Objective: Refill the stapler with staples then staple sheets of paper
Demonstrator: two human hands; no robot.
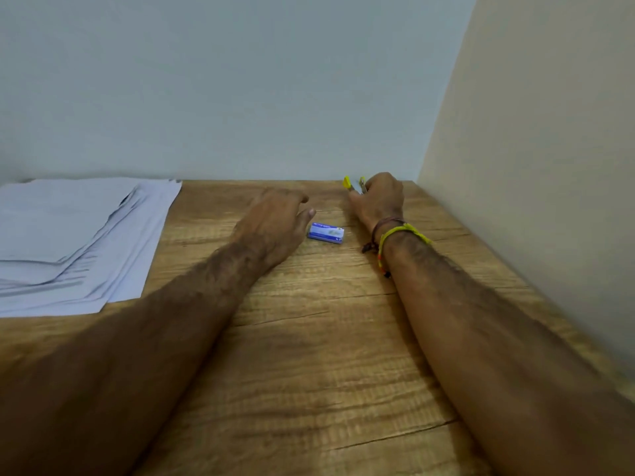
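The right hand point(379, 197) covers most of the yellow stapler point(354, 184); only two tips show. Print on the blue staple box point(326, 232) blurs. The paper stack point(68, 235) runs off the left edge.

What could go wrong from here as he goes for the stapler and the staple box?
1. The right hand grips the yellow stapler at the table's far edge by the wall, and hides most of it; it may be a poor hold.
2. The left hand hovers open beside the small staple box; a careless reach could knock it away.
3. The paper stack lies uneven, so the sheets may be stapled out of line.
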